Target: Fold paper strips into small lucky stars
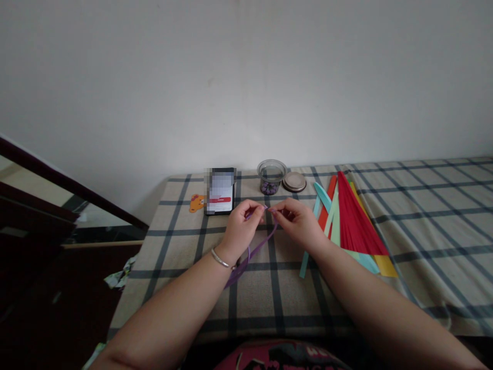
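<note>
Both hands meet over the middle of the table, pinching a thin purple paper strip. My left hand is closed on it with thumb and forefinger, and a silver bangle circles that wrist. My right hand pinches the strip a short way to the right, its fingertips almost touching the left ones. From the fingers the purple strip hangs down in a loop, partly hidden behind my left wrist. Just beyond my hands stands a clear plastic jar with small purple pieces at its bottom.
A round lid lies right of the jar. A phone stands at the left beside an orange bear figure. To the right, red paper strips fan out over yellow, green and blue ones. The checked cloth ends at the left table edge; a wall stands behind.
</note>
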### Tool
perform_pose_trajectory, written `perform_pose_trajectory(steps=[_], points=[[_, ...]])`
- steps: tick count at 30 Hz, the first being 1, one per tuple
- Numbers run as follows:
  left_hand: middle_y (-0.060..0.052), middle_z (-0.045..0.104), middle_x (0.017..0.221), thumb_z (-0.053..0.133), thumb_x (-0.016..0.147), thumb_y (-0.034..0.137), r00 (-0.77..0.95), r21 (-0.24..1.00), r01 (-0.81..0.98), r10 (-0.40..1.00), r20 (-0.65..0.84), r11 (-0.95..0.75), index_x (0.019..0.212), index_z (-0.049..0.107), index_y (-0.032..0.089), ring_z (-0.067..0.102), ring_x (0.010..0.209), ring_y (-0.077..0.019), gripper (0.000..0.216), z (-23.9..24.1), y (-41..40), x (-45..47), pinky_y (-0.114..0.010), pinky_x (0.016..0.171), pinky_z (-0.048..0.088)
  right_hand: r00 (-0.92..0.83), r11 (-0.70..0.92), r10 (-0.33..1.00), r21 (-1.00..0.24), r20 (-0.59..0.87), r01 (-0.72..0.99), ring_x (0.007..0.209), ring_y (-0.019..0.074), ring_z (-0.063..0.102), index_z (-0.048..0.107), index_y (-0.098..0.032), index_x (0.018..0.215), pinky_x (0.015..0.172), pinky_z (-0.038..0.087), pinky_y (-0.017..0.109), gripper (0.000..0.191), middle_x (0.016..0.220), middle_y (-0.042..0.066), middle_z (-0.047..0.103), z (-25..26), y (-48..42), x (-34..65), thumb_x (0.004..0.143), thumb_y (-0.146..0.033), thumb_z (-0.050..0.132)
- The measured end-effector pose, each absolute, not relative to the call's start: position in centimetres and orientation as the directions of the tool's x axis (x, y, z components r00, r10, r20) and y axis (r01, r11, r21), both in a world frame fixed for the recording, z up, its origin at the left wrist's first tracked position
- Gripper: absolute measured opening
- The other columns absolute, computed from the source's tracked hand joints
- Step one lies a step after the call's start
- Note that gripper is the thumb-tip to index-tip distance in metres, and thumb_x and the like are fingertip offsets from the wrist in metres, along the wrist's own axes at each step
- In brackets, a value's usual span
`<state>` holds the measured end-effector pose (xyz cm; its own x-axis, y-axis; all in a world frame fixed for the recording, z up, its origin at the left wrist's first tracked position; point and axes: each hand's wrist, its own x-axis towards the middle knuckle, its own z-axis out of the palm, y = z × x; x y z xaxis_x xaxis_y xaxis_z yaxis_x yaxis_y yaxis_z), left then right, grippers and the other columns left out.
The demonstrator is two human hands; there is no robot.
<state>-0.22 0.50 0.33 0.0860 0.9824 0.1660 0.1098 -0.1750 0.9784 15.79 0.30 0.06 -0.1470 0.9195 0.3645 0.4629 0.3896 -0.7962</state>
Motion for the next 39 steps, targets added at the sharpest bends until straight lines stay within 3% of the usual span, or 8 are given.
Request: perform_pose_trajectory(steps=[5,10,18,24,29,33,35,39], points=[[-0.001,0.059,0.077,0.054,0.084,0.025,0.031,0.92,0.265,0.956,0.292,-0.29,0.089,0.056,0.017,0.057,0.069,-0.0124,0.01,0.1,0.7,-0.5,-0.025,0.066,0.046,-0.08,0.214,0.977,-0.937,0.199,0.275,0.062,0.0144,0.053,0.064,-0.019,0.08,0.056,0.04,0.027,0.018,0.072,0.003,0.063,-0.7,0.6,15.7,0.079,-0.036,0.059],[-0.003,0.057,0.089,0.053,0.084,0.019,0.041,0.795,0.482,0.916,0.398,-0.367,0.115,0.049,0.02,0.052,0.068,-0.0116,0.031,-0.4,0.7,-0.8,-0.027,0.068,0.045,0.006,0.166,0.986,-0.973,0.169,0.16,0.063,0.0137,0.053,0.061,-0.019,0.074,0.058,0.039,0.026,0.023,0.07,0.002,0.061,0.0,0.7,15.8,0.075,-0.041,0.061],[-0.005,0.057,0.102,0.051,0.078,0.004,0.129,0.713,0.544,0.884,0.45,-0.442,0.106,0.056,0.02,0.055,0.082,-0.0151,0.032,-0.4,0.7,-0.9,-0.031,0.078,0.047,0.006,0.106,0.994,-0.991,0.107,0.079,0.06,0.013,0.052,0.064,-0.017,0.072,0.055,0.039,0.026,0.028,0.068,0.002,0.063,0.4,0.7,15.8,0.069,-0.045,0.066],[-0.006,0.066,0.098,0.056,0.084,0.024,0.286,0.818,0.363,0.889,0.357,-0.445,0.1,0.06,0.019,0.06,0.094,-0.019,0.017,0.2,0.1,-0.3,-0.035,0.086,0.047,-0.011,0.132,0.991,-0.99,0.131,0.047,0.063,0.0137,0.055,0.06,-0.018,0.072,0.061,0.044,0.027,0.024,0.069,0.001,0.062,0.0,0.7,15.8,0.068,-0.04,0.069],[-0.004,0.067,0.091,0.061,0.079,0.017,0.349,0.955,0.141,0.916,0.2,-0.262,0.094,0.058,0.017,0.064,0.084,-0.0148,0.015,0.2,0.1,0.1,-0.03,0.081,0.05,-0.029,0.145,0.989,-0.989,0.144,0.024,0.061,0.0133,0.054,0.056,-0.019,0.069,0.058,0.044,0.026,0.028,0.065,0.0,0.06,0.2,0.6,15.7,0.068,-0.043,0.069],[-0.002,0.064,0.084,0.061,0.078,0.019,0.331,0.987,0.038,0.933,0.138,-0.159,0.088,0.055,0.016,0.063,0.081,-0.0132,0.012,0.1,0.2,0.2,-0.027,0.076,0.05,-0.038,0.142,0.989,-0.99,0.141,0.02,0.057,0.0119,0.051,0.054,-0.019,0.066,0.054,0.04,0.025,0.03,0.061,-0.001,0.057,0.4,0.6,15.6,0.066,-0.044,0.071],[0.0,0.061,0.081,0.059,0.08,0.021,0.298,0.991,-0.017,0.945,0.132,-0.133,0.086,0.053,0.017,0.062,0.075,-0.0118,0.009,0.2,0.1,0.3,-0.025,0.072,0.051,-0.029,0.148,0.989,-0.988,0.146,0.048,0.053,0.0103,0.046,0.053,-0.019,0.065,0.051,0.036,0.024,0.032,0.057,-0.003,0.052,0.4,0.6,15.6,0.067,-0.045,0.07],[0.001,0.058,0.081,0.052,0.085,0.027,0.281,0.999,-0.015,0.958,0.052,-0.049,0.096,0.05,0.018,0.05,0.048,-0.0052,0.014,0.6,-0.2,0.3,-0.02,0.047,0.043,-0.024,0.161,0.987,-0.982,0.159,0.102,0.049,0.0086,0.037,0.048,-0.019,0.063,0.048,0.029,0.023,0.033,0.053,-0.006,0.041,0.4,0.4,15.6,0.074,-0.047,0.063]])
